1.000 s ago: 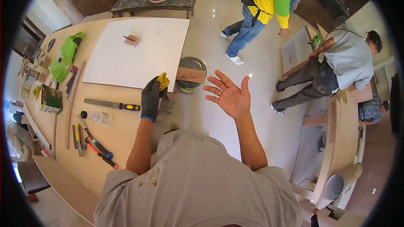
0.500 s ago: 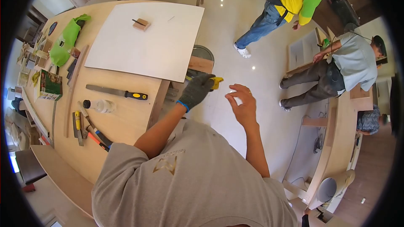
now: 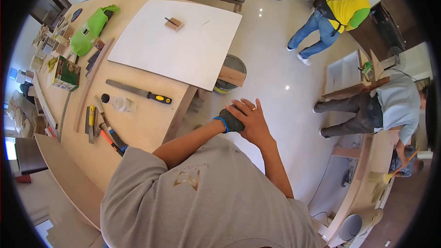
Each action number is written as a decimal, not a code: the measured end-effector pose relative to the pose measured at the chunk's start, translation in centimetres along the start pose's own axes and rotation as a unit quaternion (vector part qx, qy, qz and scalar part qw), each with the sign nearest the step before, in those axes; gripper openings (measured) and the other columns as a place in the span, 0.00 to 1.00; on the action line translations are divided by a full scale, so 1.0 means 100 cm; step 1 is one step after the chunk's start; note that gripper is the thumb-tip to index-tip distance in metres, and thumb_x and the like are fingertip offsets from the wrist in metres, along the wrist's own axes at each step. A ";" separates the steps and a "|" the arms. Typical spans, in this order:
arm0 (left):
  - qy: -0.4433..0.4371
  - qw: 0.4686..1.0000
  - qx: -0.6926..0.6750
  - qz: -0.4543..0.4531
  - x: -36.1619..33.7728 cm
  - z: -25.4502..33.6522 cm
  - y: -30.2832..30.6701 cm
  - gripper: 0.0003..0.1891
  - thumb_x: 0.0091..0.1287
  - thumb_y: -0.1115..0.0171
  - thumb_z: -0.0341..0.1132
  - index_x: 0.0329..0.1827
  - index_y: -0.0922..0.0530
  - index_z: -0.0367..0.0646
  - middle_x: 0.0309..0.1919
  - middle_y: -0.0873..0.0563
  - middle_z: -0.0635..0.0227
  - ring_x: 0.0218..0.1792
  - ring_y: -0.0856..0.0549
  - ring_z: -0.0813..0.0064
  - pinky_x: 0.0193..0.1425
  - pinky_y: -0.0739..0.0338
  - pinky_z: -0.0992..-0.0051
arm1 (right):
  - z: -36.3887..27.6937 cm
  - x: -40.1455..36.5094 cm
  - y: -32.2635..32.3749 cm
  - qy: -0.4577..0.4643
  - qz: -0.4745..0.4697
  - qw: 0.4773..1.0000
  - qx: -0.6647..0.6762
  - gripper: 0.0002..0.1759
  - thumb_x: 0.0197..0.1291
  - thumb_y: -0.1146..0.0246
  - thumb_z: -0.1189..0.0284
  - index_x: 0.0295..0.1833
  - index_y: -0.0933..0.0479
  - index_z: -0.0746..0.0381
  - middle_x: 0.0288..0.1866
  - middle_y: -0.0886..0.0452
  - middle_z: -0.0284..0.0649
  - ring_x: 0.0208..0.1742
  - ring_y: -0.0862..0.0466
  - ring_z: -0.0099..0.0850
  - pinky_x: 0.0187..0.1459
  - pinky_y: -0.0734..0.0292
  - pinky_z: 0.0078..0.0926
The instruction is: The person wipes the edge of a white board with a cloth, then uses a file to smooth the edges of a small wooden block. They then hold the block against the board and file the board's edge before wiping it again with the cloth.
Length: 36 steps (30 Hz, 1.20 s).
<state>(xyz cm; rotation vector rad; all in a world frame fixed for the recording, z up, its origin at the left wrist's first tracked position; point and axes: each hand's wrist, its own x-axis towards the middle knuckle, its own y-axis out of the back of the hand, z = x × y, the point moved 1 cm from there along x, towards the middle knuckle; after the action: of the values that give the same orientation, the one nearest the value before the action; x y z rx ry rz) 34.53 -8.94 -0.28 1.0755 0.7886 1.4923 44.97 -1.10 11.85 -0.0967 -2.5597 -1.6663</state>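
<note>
My left hand [image 3: 232,120], in a dark knit glove with a blue cuff, is in front of my chest, past the table's right edge. My bare right hand [image 3: 253,121], with a ring on one finger, lies across it, fingers stretched out and apart over the glove. The left fingers are hidden beneath it, and so is anything in them. On the table to the left lie a yellow-and-black-handled file [image 3: 138,92] and a clear bottle with a black cap [image 3: 120,103].
The wooden table [image 3: 142,128] bears a white panel [image 3: 179,55] with a small wood block [image 3: 174,24], hand tools and a green bag [image 3: 92,32]. A bucket [image 3: 225,87] stands beyond its edge. Two people, in yellow [image 3: 344,2] and grey [image 3: 397,101] shirts, stand at right.
My right hand has moved left onto the gloved left hand. The yellow thing seen in the left hand is now out of sight. The grey-shirted person now leans down, holding a brush.
</note>
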 end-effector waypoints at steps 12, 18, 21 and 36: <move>0.160 0.980 -0.104 -0.048 -0.050 -0.006 0.010 0.18 0.66 0.38 0.45 0.52 0.18 0.42 0.46 0.14 0.53 0.47 0.14 0.54 0.55 0.19 0.56 | -0.016 -0.008 -0.017 0.032 -0.012 0.995 0.090 0.39 0.56 0.27 0.78 0.74 0.27 0.44 0.77 0.28 0.32 0.75 0.29 0.44 0.76 0.37 0.56; 0.279 0.911 -0.302 0.006 -0.064 -0.023 0.053 0.17 0.73 0.39 0.40 0.56 0.18 0.37 0.53 0.14 0.54 0.49 0.12 0.59 0.52 0.15 0.64 | 0.010 -0.025 -0.038 -0.128 0.073 0.949 0.280 0.28 0.65 0.30 0.71 0.71 0.24 0.55 0.65 0.21 0.46 0.63 0.19 0.45 0.63 0.23 0.38; 0.225 0.918 -0.325 -0.002 -0.063 -0.021 0.055 0.18 0.77 0.41 0.42 0.58 0.19 0.36 0.53 0.13 0.57 0.48 0.11 0.67 0.52 0.13 0.68 | 0.005 -0.012 -0.049 -0.113 0.085 0.953 0.270 0.29 0.63 0.29 0.74 0.70 0.23 0.55 0.61 0.20 0.46 0.55 0.17 0.40 0.53 0.19 0.33; 0.463 0.845 0.040 0.265 -0.088 -0.174 0.132 0.26 0.76 0.46 0.51 0.65 0.22 0.38 0.58 0.14 0.47 0.61 0.17 0.51 0.68 0.25 0.57 | 0.026 0.130 -0.062 -0.110 0.179 0.943 0.258 0.09 0.62 0.32 0.81 0.48 0.14 0.63 0.43 0.15 0.44 0.41 0.15 0.38 0.44 0.20 0.32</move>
<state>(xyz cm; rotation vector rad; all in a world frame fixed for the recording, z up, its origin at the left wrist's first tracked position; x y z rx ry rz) 13.54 -18.89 3.37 0.5883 1.2745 2.5444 31.32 -1.17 6.54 -0.6934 -2.8209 -0.8710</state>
